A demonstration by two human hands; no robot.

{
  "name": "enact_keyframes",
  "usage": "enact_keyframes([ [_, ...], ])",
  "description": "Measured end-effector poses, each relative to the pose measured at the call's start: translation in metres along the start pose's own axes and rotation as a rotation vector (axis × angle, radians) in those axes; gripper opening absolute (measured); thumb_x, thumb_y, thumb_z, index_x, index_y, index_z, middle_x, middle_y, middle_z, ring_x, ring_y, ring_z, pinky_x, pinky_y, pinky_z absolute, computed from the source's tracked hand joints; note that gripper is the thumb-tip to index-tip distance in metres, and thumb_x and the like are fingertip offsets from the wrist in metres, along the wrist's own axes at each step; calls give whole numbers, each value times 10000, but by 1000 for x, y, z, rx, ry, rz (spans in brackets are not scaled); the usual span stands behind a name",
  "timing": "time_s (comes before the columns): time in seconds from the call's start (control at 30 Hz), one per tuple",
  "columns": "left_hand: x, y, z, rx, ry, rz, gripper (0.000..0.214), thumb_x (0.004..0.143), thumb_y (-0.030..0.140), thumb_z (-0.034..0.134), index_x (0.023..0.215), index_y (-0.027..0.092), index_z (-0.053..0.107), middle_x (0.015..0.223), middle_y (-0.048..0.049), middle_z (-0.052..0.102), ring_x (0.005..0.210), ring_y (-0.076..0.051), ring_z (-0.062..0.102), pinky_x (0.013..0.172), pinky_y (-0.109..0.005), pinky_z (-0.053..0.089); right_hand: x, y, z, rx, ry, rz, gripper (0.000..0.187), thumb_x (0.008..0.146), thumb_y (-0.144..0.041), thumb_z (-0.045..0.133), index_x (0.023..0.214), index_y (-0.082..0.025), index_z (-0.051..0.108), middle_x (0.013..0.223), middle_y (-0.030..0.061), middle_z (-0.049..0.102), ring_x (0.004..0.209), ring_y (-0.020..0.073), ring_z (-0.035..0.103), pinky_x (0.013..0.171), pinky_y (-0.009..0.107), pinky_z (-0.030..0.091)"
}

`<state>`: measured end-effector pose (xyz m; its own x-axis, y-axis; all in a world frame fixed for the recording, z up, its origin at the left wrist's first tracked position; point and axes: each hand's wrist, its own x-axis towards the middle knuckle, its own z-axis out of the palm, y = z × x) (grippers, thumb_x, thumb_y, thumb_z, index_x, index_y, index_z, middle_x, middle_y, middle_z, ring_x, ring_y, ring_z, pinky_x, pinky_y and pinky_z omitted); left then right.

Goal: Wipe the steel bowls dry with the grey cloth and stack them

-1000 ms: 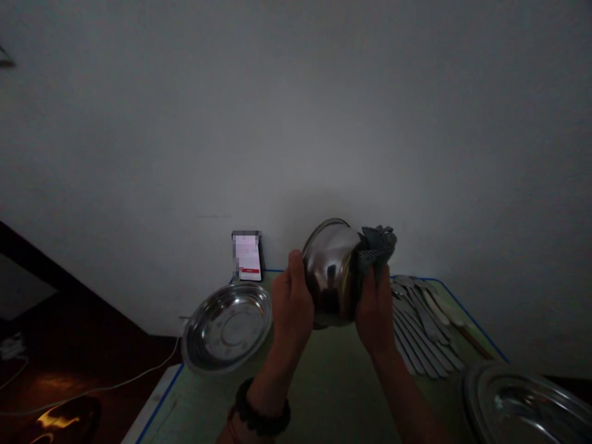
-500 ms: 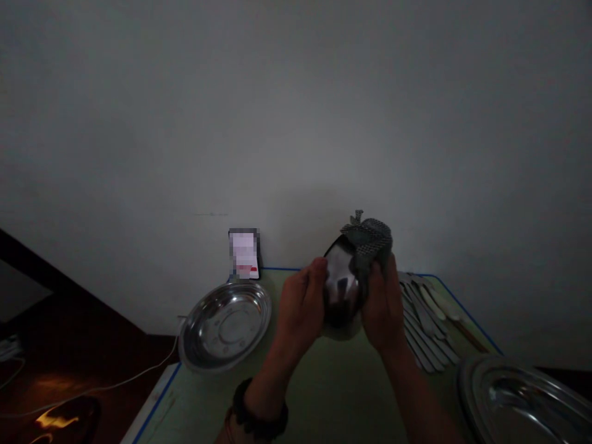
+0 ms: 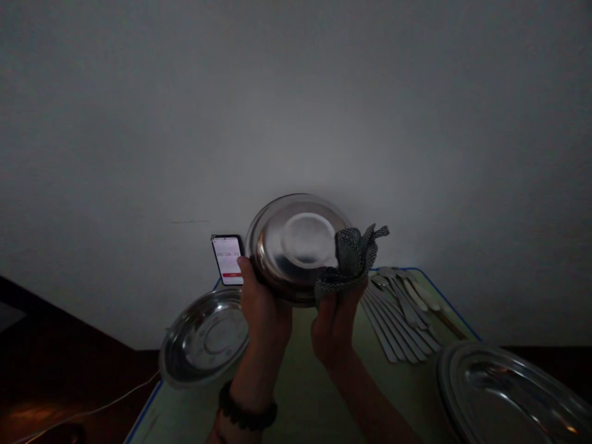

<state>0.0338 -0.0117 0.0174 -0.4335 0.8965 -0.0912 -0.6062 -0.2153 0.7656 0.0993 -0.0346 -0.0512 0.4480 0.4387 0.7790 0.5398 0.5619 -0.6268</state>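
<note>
A round stainless steel plate (image 3: 296, 243) is held up above the table, its shiny underside towards me. My left hand (image 3: 266, 314) grips the lower left of its rim, with the thumb along the edge. In my right hand (image 3: 337, 327) is a bunched grey checked cloth (image 3: 352, 256), pressed against the plate's lower right part. The cloth hides some of the right fingers.
Another steel plate (image 3: 203, 339) lies at the table's left, before a phone (image 3: 227, 262) leaning on the wall. Several spoons and other cutlery (image 3: 400, 314) fan out at right, near stacked steel plates (image 3: 504, 394). The green table (image 3: 305, 394) has a blue edge.
The plate has swung from a steep tilt to show its whole underside, and both hands have moved left in view. The cloth has shifted to its lower right. My view has turned slightly.
</note>
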Motion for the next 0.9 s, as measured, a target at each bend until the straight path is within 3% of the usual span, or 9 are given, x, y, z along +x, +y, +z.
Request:
enact_keyframes([
  [0.1, -2, 1, -1, 86, -128, 3, 403, 892, 519, 433, 901, 194, 671, 950, -45, 714, 932, -175, 641, 754, -258, 515, 21, 6, -14, 39, 25, 73, 615, 923, -354, 370, 1476, -196, 153, 1513, 160, 256, 1395, 293, 267, 1091, 562, 269],
  [0.23, -4, 11, -5, 529, -163, 44, 524, 802, 649, 481, 545, 205, 587, 508, -24, 559, 555, -165, 538, 476, -263, 403, 49, 9, -36, 41, 64, 276, 460, 913, -402, 402, 1309, -176, 466, 1281, 141, 553, 1200, 276, 513, 1001, 517, 397],
  [0.33, -8, 17, -6, 689, -207, 102, 541, 794, 645, 494, 460, 220, 528, 428, -6, 464, 446, -144, 420, 415, -274, 304, 54, 6, -42, -59, 22, 218, 444, 904, -391, 427, 1281, -167, 502, 1257, 144, 579, 1189, 282, 524, 1000, 527, 399],
  [0.5, -9, 12, -8, 840, -155, 206, 610, 824, 682, 372, 455, 213, 502, 437, -9, 464, 436, -144, 398, 410, -276, 266, 32, -10, -25, -237, -138, -57, 559, 932, -291, 362, 1467, -178, 244, 1500, 143, 338, 1405, 272, 265, 1106, 568, 259],
  [0.67, 8, 12, -10, 934, -3, 311, 609, 838, 682, 318, 553, 206, 569, 512, -40, 545, 538, -191, 502, 506, -300, 362, 10, -20, -18, -278, -362, -223, 647, 924, -248, 373, 1505, -164, 102, 1534, 106, 298, 1441, 231, 177, 1146, 517, 235],
  [0.77, 16, 18, -7, 987, 88, 286, 602, 865, 649, 272, 537, 217, 531, 529, -42, 518, 558, -191, 487, 535, -313, 361, -5, 0, -28, -299, -465, -217, 626, 921, -200, 359, 1503, -164, 132, 1525, 99, 320, 1428, 205, 224, 1133, 472, 301],
  [0.87, 19, 22, -5, 995, 52, 364, 594, 857, 657, 278, 507, 222, 483, 519, -15, 471, 534, -164, 433, 522, -300, 338, -29, 35, -46, -376, -521, -53, 576, 893, -134, 359, 1464, -162, 290, 1456, 123, 434, 1386, 226, 331, 1090, 480, 370],
  [0.9, 18, 23, -5, 1025, -12, 391, 590, 853, 652, 295, 483, 224, 460, 498, -7, 451, 519, -157, 418, 508, -291, 324, -37, 46, -52, -391, -527, 5, 560, 874, -122, 376, 1433, -155, 361, 1425, 142, 471, 1371, 250, 357, 1073, 507, 381],
])
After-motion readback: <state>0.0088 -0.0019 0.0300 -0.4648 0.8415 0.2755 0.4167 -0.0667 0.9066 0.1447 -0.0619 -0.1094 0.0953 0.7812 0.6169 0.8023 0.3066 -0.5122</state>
